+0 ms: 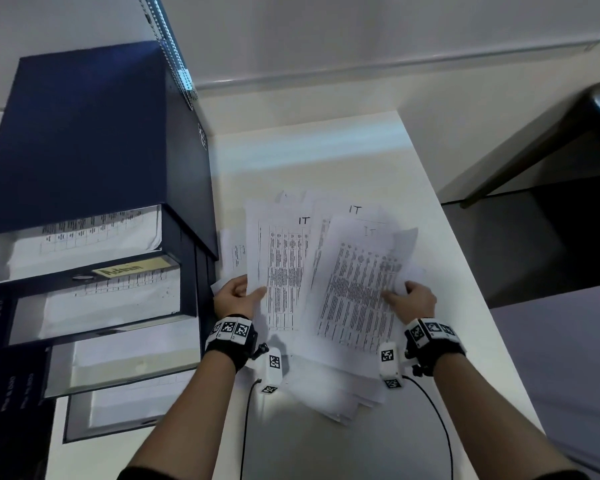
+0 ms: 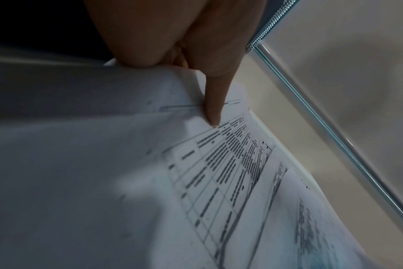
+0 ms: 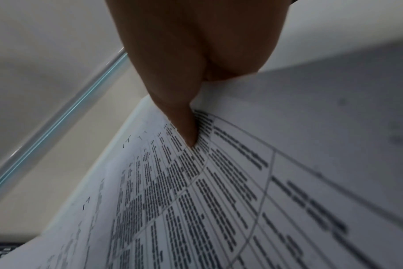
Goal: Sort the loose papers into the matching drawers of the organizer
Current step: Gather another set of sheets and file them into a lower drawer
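Observation:
Several printed sheets marked "IT" (image 1: 291, 258) are fanned out above the white table (image 1: 326, 150). My left hand (image 1: 236, 296) pinches the left sheets, its thumb (image 2: 213, 107) lying on top of the printed table (image 2: 219, 172). My right hand (image 1: 413, 299) pinches the right sheets (image 1: 357, 282), thumb (image 3: 184, 123) pressed on the print (image 3: 219, 191). More loose papers (image 1: 333, 393) lie on the table under the held ones. The dark blue drawer organizer (image 1: 94, 150) stands at the left, with several drawers pulled out and papers inside; one drawer carries an "Admin" label (image 1: 125, 270).
A wall and a glass strip (image 1: 291, 77) run behind the table. The table's right edge (image 1: 465, 258) drops off to a dark chair or bench (image 1: 551, 150). Cables (image 1: 437, 417) trail from both wrist cameras over the near table.

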Demonstrator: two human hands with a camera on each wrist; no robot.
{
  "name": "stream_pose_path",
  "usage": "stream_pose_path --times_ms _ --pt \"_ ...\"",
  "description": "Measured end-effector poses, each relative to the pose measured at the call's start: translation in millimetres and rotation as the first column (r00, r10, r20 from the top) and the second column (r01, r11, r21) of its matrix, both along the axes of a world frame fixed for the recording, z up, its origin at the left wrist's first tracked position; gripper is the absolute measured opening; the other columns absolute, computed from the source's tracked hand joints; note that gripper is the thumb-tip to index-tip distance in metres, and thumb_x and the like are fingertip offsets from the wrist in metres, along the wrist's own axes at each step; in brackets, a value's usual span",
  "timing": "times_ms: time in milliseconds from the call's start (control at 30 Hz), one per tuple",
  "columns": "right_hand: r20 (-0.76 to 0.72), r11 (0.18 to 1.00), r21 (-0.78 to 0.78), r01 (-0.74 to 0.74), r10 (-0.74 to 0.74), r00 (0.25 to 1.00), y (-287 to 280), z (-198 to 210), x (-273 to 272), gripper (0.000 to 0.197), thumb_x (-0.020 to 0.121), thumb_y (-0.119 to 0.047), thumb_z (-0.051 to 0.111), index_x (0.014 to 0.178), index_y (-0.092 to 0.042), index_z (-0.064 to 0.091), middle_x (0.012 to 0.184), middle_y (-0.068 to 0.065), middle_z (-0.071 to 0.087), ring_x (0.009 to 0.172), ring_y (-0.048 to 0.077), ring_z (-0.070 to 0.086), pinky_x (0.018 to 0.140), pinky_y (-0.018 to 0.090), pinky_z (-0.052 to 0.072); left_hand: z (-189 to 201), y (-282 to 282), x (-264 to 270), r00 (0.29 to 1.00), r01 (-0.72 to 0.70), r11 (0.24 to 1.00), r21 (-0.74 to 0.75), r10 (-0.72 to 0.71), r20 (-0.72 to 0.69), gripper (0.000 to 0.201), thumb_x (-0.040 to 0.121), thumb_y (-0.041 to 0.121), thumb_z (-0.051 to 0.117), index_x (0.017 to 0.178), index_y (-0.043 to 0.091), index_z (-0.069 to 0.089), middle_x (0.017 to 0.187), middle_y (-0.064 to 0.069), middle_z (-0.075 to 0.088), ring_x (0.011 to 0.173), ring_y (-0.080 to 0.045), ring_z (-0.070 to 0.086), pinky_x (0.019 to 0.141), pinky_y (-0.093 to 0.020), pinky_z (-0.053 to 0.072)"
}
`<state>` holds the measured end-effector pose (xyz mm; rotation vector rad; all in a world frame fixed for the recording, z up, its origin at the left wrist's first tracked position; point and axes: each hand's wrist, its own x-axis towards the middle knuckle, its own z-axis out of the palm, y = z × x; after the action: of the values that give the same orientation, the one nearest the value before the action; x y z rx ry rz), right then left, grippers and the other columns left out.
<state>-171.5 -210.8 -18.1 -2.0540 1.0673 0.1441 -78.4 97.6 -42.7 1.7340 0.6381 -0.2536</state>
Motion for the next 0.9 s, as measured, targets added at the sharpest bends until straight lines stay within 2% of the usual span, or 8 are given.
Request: stream_pose_path --times_ms 100,200,333,433,567,700,833,900 --pt "0.003 0.999 -0.048 -0.017 0.017 1.0 -2.7 -0.9 0.7 0.029 0.082 -0.023 0.077 0.066 -0.008 0.058 0.062 0.005 0.058 0.061 0.022 0.06 0.053 0.024 0.039 -1.0 -2.5 0.6 1.0 0.027 0.998 0.06 -0.027 -0.007 0.018 0.082 0.013 0.078 0.079 0.015 0.061 0.066 0.003 0.054 0.058 -0.013 0.048 0.055 -0.014 0.04" --pt "0.047 0.994 -0.028 -0.109 0.111 0.993 4.3 -0.5 0.4 0.023 0.087 -0.027 0.071 0.074 -0.009 0.067 0.067 0.008 0.067 0.064 0.024 0.067 0.058 0.029 0.053 -1.4 -3.1 1.0 0.995 0.103 0.987 0.125 -0.104 -0.004 0.039 0.094 0.027 0.062 0.066 0.01 0.041 0.06 -0.002 0.03 0.057 -0.015 0.029 0.048 -0.02 0.025" --pt "0.018 0.945 0.075 -0.318 0.318 0.948 27.1 0.5 4.7 0.017 0.087 -0.027 0.071 0.091 -0.012 0.065 0.087 0.004 0.066 0.07 0.014 0.062 0.053 0.016 0.045 9.3 -9.1 6.4 0.93 0.368 0.928 0.05 -0.366 -0.044 0.004 0.093 0.019 0.063 0.089 0.018 0.065 0.083 0.001 0.064 0.075 -0.019 0.058 0.074 -0.028 0.049" --pt "0.067 0.918 0.084 -0.387 0.382 0.922 42.2 -3.2 9.4 0.011 0.082 -0.021 0.077 0.083 -0.014 0.068 0.099 0.001 0.056 0.088 0.02 0.06 0.07 0.025 0.054 12.3 -12.9 4.7 0.903 0.43 0.899 0.086 -0.425 -0.069 0.026 0.084 0.01 0.072 0.11 0.012 0.07 0.105 -0.001 0.072 0.097 -0.02 0.067 0.093 -0.035 0.053" --pt "0.141 0.942 0.102 -0.319 0.304 0.942 47.1 -9.8 7.5 0.024 0.077 -0.004 0.078 0.068 -0.021 0.064 0.084 0.001 0.067 0.075 0.017 0.065 0.059 0.011 0.049 16.9 -12.1 3.9 0.935 0.354 0.935 0.026 -0.353 -0.012 0.03 0.073 0.017 0.086 0.098 0.014 0.071 0.092 0.004 0.074 0.086 -0.01 0.069 0.078 -0.025 0.055" --pt "0.261 0.947 0.054 -0.318 0.294 0.92 46.3 -8.1 5.4 0.018 0.077 -0.003 0.076 0.082 -0.015 0.063 0.077 0.002 0.068 0.067 0.013 0.061 0.057 0.013 0.05 37.4 -20.6 9.8 0.966 0.257 0.964 -0.061 -0.258 -0.013 0.033 0.099 0.042 0.052 0.069 0.028 0.044 0.071 0.014 0.042 0.062 0.0 0.04 0.06 -0.015 0.033" --pt "0.3 0.947 0.042 -0.318 0.292 0.908 38.3 -5.9 3.7 0.03 0.077 0.002 0.076 0.098 -0.019 0.07 0.078 -0.001 0.069 0.07 0.011 0.065 0.068 0.017 0.056 43.0 -19.4 21.4 0.99 0.133 0.985 -0.108 -0.128 0.055 0.041 0.106 0.034 0.039 0.135 0.01 0.055 0.13 0.003 0.054 0.126 -0.011 0.048 0.103 -0.017 0.027" --pt "0.256 0.931 0.007 -0.366 0.352 0.9 35.1 -4.2 1.7 0.02 0.081 -0.006 0.075 0.097 -0.018 0.075 0.077 0.0 0.066 0.069 0.017 0.062 0.063 0.022 0.054 46.4 -16.4 22.9 0.987 0.14 0.985 -0.101 -0.131 0.093 0.044 0.105 0.035 0.041 0.137 0.007 0.053 0.136 -0.004 0.054 0.131 -0.018 0.046 0.109 -0.023 0.028"
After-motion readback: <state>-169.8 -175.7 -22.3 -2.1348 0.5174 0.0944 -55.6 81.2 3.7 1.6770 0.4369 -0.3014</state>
